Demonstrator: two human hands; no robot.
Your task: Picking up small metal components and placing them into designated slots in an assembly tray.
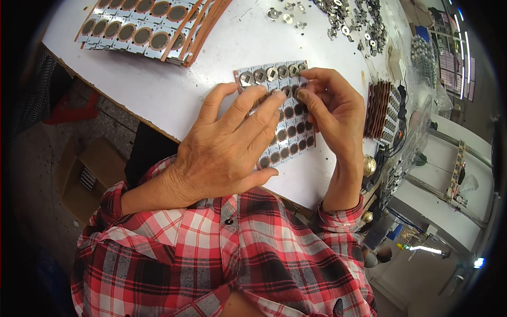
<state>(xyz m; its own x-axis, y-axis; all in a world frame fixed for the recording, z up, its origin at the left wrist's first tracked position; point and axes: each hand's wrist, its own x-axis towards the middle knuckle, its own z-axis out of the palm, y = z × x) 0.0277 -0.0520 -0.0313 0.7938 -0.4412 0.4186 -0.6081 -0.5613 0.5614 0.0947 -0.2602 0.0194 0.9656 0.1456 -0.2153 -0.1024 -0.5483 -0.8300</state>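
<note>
A panel of small white circuit boards (288, 120) lies on the table in front of me, with rows of dark round pads. Silvery metal battery clips (272, 73) sit on the pads of its far row, and some on the second row. Over the panel's left side my left hand (227, 140) lies with its fingers spread, the fingertips touching the second row and hiding part of it. My right hand (335, 108) is at the panel's right edge, fingers curled and thumb tip at a dark round piece in the second row. What its curled fingers hold is hidden.
Loose metal clips (346, 21) are heaped at the far side, with several scattered beside them. A stack of similar panels (134, 29) stands at the far left. More stacked boards (381, 111) are at the right. An open cardboard box (87, 177) is on the floor at left.
</note>
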